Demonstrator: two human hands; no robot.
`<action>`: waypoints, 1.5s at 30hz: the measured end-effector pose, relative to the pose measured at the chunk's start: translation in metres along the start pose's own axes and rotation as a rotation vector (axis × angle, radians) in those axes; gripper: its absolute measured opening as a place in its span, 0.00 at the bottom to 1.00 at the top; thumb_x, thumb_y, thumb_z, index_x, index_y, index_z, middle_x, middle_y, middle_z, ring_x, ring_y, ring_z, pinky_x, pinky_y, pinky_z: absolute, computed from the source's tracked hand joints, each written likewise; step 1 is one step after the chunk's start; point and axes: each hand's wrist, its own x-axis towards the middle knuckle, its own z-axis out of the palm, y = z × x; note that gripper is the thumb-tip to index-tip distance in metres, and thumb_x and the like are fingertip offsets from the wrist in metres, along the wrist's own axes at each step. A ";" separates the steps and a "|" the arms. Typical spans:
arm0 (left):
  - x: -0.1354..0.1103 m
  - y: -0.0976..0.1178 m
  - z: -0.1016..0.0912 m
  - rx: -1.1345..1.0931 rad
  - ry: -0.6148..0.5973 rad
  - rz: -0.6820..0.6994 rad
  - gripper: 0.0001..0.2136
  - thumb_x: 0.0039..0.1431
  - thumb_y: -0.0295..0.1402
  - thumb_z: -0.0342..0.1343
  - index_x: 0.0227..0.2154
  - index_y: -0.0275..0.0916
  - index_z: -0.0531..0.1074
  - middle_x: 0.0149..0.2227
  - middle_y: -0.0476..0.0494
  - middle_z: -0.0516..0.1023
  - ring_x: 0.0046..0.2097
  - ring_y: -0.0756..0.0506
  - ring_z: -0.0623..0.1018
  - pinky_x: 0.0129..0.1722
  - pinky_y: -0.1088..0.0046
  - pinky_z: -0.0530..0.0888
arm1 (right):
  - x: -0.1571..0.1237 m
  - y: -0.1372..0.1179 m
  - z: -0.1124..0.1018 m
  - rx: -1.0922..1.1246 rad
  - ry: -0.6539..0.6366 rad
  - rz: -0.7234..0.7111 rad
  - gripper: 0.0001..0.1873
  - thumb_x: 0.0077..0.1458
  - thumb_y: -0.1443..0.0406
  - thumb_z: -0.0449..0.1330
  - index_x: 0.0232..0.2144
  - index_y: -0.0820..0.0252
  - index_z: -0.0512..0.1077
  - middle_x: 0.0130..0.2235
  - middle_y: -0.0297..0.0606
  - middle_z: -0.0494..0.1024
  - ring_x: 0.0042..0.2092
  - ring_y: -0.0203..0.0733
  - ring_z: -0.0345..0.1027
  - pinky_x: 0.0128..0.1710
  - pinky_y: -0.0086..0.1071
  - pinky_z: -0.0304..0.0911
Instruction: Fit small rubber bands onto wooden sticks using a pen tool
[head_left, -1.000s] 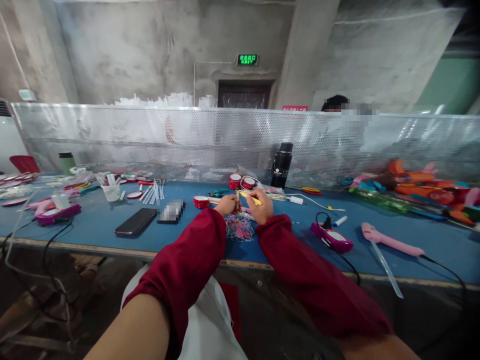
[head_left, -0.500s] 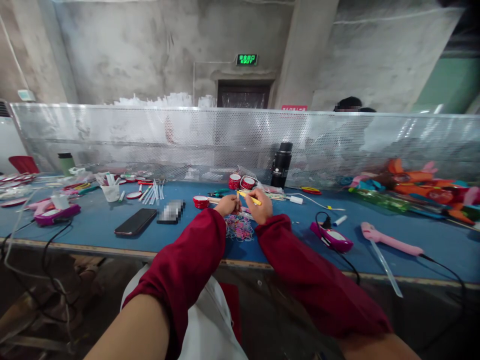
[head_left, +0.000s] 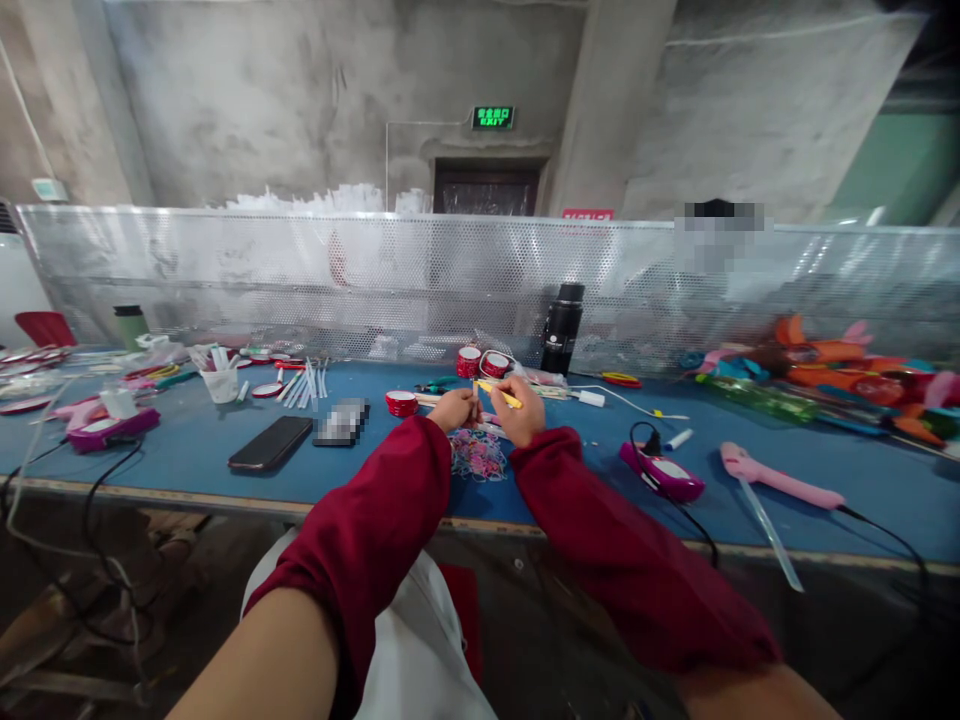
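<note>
My right hand (head_left: 523, 412) is closed around a slim yellow tool (head_left: 510, 398), which looks like a utility knife, its tip pointing left. Just left of it, my left hand (head_left: 454, 411) pinches a small, thin, pale piece that I cannot make out. The tool's tip is close to those fingertips; whether they touch is too small to tell. Below both hands lies a loose pile of multicoloured rubber bands (head_left: 480, 456). Red tape rolls (head_left: 401, 403) are stacked beside my left hand, and more red rolls (head_left: 469, 360) stand behind the hands.
Left on the blue table (head_left: 405, 480) are a black phone (head_left: 271, 444), a second pixelated one and a white cup (head_left: 221, 384) of sticks. A black thermos (head_left: 562, 330) stands behind. To the right are a purple corded device (head_left: 667, 474) and a pink glue gun (head_left: 784, 482). A perforated screen (head_left: 300, 270) runs behind.
Both hands and the yellow tool stay almost in place. The view shifts very slightly. Behind the screen, a person's head has moved a little to the right.
</note>
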 end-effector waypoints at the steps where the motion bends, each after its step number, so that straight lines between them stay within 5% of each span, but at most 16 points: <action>1: -0.001 0.001 0.000 0.000 0.002 0.001 0.11 0.63 0.27 0.47 0.24 0.34 0.67 0.18 0.49 0.71 0.18 0.55 0.69 0.22 0.80 0.67 | 0.000 0.000 0.000 -0.006 0.013 0.003 0.07 0.55 0.60 0.55 0.29 0.55 0.69 0.30 0.34 0.75 0.32 0.40 0.67 0.32 0.33 0.60; 45: -0.006 0.006 0.000 0.003 0.003 0.015 0.12 0.63 0.26 0.44 0.24 0.36 0.65 0.19 0.49 0.71 0.19 0.54 0.69 0.23 0.78 0.66 | -0.001 0.000 0.002 -0.020 -0.031 -0.017 0.07 0.56 0.61 0.56 0.28 0.56 0.69 0.29 0.34 0.75 0.31 0.39 0.67 0.31 0.31 0.59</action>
